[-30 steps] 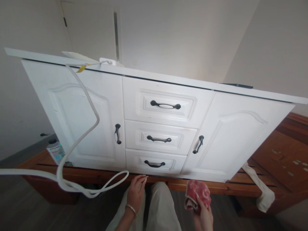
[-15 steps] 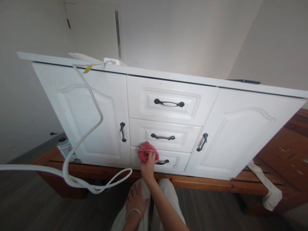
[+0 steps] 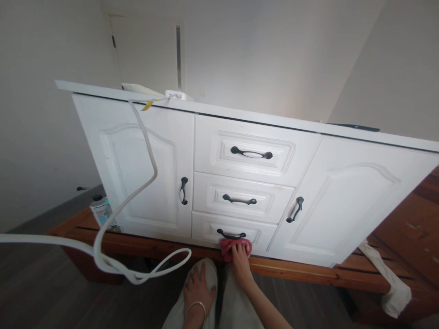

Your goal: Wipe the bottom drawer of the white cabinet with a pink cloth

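"Holding what?"
"A bunched pink cloth (image 3: 226, 249), gripped in the right hand (image 3: 242, 267), over the lower edge of the bottom drawer (image 3: 206, 226), just under the handle (image 3: 231, 234)."
"And with the left hand (image 3: 198, 288)?"
"Spread flat on the left knee (image 3: 213, 274)."
"Checked the containers?"
"Closed at all three drawers and both doors (image 3: 137, 160), contents hidden throughout the cabinet (image 3: 240, 114). Beside it on the bench (image 3: 295, 270), a capped bottle (image 3: 100, 210); can't tell the fill."
"Noticed any change since half a second ago?"
"Moved down and right with the cloth, from over the handle's left end; kept the left hand kneeward."
"Read any writing?"
"Couldn't: too small and blurred on the bottle's label."
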{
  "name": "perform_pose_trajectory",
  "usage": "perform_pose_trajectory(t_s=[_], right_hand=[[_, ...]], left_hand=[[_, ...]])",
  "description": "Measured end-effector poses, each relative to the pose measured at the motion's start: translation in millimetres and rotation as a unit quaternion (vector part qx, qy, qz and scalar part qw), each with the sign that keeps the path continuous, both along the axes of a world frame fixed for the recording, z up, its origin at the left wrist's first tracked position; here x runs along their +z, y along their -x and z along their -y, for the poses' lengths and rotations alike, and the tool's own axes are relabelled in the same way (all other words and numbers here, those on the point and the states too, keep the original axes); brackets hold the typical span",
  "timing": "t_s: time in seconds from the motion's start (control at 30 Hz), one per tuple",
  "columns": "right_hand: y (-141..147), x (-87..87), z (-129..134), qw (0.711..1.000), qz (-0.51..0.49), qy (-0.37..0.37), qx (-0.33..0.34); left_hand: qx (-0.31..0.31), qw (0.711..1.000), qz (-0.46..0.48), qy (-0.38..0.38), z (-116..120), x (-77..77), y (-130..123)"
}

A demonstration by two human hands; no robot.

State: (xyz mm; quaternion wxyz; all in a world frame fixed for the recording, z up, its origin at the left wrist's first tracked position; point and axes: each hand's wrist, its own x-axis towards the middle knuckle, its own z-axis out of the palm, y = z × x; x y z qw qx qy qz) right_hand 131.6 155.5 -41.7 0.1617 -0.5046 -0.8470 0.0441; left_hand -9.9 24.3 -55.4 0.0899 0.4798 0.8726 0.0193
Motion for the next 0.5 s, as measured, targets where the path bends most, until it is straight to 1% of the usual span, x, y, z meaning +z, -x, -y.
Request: perform_pose_trajectory(t_s=[0.07,0.13,0.17,0.23,0.33,0.37,0.4,0.43,0.47,0.5], right_hand=[[-41.6,2.0,-6.4,0.999,-0.029,-0.012,-0.027],[-71.0,15.0,-12.8,0.996,-0.081,-0.027,-0.041],[-80.7,26.0,-16.3,0.991,-0.116,-0.040,-0.044],[-92.0,56.8,-24.1,0.975,-0.197,-0.085,-0.050],[-100.7,115.0,-34.4,0.928,-0.317,-0.178,-0.084],[-104.0,132.4,-35.2,0.912,-0.347,-0.194,-0.101],[-107.8,146.3,-33.3,0.898,-0.374,-0.196,-0.121],[-112.0,155.4,-28.0,0.886,-0.402,-0.183,-0.141],[-116.2,159.1,-18.8,0.873,-0.435,-0.155,-0.157],[-120.0,157.5,-5.5,0.855,-0.479,-0.113,-0.162]], left_hand=[[0.000,1.000,-0.008,0.003,-0.3,2.4,-1.3],[0.001,1.000,-0.015,0.008,-0.1,5.3,-2.3],[0.000,1.000,-0.015,0.011,0.0,6.7,-2.7],[-0.003,1.000,-0.013,0.020,0.3,9.2,-3.2],[-0.001,1.000,-0.015,0.027,0.5,11.4,-3.4],[0.000,1.000,-0.017,0.025,0.6,11.7,-3.4],[0.000,1.000,-0.019,0.024,0.7,11.8,-3.2],[-0.001,1.000,-0.018,0.024,0.9,11.7,-3.0],[-0.002,1.000,-0.016,0.025,0.9,11.5,-2.6],[-0.003,1.000,-0.013,0.027,1.0,11.2,-2.1]])
